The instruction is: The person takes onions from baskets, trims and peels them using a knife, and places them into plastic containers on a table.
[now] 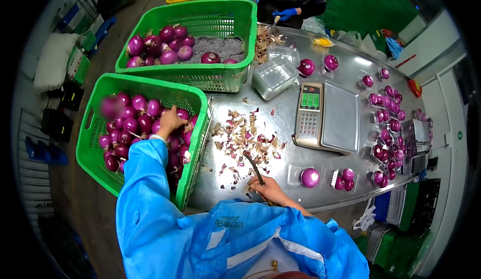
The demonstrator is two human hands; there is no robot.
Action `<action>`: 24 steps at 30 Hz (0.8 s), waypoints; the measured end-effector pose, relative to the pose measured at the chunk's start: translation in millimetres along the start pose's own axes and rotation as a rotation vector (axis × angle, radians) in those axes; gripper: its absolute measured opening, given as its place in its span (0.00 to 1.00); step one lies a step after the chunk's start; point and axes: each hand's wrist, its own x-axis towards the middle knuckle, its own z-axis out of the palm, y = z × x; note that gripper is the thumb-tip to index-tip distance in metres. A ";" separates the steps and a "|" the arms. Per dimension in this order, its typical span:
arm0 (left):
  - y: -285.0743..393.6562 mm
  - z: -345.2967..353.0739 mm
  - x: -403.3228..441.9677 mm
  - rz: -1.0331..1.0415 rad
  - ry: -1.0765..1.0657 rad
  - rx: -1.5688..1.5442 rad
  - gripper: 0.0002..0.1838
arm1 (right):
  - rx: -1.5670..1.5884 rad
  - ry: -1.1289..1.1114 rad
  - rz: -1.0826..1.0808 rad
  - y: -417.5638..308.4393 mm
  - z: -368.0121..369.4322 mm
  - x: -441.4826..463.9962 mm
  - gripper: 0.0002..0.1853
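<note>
In the near green crate (200, 128), full of red onions (145, 122), my left hand (172, 121) reaches down with its fingers around an onion near the crate's right side. Over the metal table (225, 186), my right hand (270, 190) grips a dark, slim knife (254, 168) whose blade points away from me. Just beyond that hand lie scattered dry onion skins (245, 141). To its right, a single peeled onion (310, 177) sits in a clear tray, beside another tray of small onions (344, 180).
A scale (320, 116) stands mid-table, with stacked clear trays (275, 76) to its left. Packed onions (386, 136) line the right end. Behind is a second green crate (220, 76) and a co-worker's blue-gloved hand (286, 14) with a tool.
</note>
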 end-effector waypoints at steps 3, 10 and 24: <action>-0.7 -29.4 -19.1 -0.001 0.129 -0.067 0.47 | -0.014 -0.001 -0.032 8.6 -8.4 -4.5 0.10; 7.9 -139.2 -134.2 0.009 0.161 -1.311 0.44 | -0.047 0.040 -0.020 -19.1 -22.6 -19.5 0.11; 160.7 -102.6 -328.8 0.343 -0.114 -1.503 0.51 | -1.205 0.345 -1.150 -117.0 -21.6 -86.1 0.29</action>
